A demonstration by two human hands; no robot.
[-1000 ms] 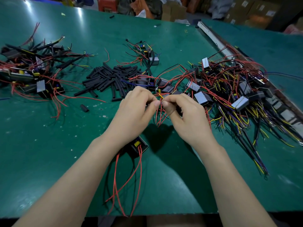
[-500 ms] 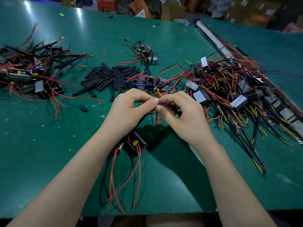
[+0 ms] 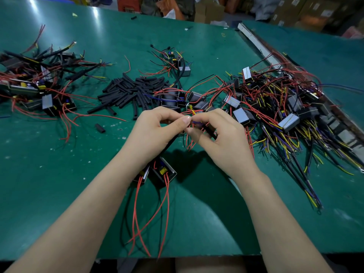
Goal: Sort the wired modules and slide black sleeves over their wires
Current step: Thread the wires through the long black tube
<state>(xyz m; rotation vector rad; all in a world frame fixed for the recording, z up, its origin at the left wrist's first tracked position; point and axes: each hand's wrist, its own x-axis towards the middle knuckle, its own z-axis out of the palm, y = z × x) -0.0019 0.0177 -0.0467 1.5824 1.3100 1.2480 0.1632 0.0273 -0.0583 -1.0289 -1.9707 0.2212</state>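
While threading: both hands are meeting mid-table, fingertips nearly touching.
L hand (image 3: 157, 129): pinching wire ends (image 3: 194, 123).
R hand (image 3: 218, 138): gripping black sleeve (image 3: 209, 133), axis running L-R toward the wires.
Module (image 3: 162, 172): lying beneath L wrist.
Spare sleeves (image 3: 134, 91): lying beyond, nearer L hand.

Green table top (image 3: 59, 174), black sleeves (image 3: 134, 93) piled far centre, red, yellow and purple wires (image 3: 275, 123) tangled right.
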